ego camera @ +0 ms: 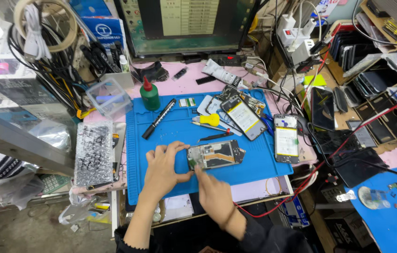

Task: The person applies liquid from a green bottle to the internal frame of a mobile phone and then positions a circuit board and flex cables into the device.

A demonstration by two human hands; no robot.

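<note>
While a cracked phone screen (94, 154) lies at the far left edge of the bench (189, 84), the blue work mat (180, 126) beside it carries nearly everything else. On the mat's upper left stand a green bottle with a red cap (150, 96) and a black pen (158, 118). Lower down, the left hand (162, 166) grips the left end of an opened phone frame (216, 155), thumb under it and fingers (172, 147) curled over its top edge. The frame lies flat near the mat's front middle. The right hand (215, 194) comes up from below, its fingers (198, 172) narrowed and touching the frame's lower left edge. Black tweezers (215, 137) rest just above the frame. Farther right lie two opened phones showing batteries (244, 117) (286, 138).
</note>
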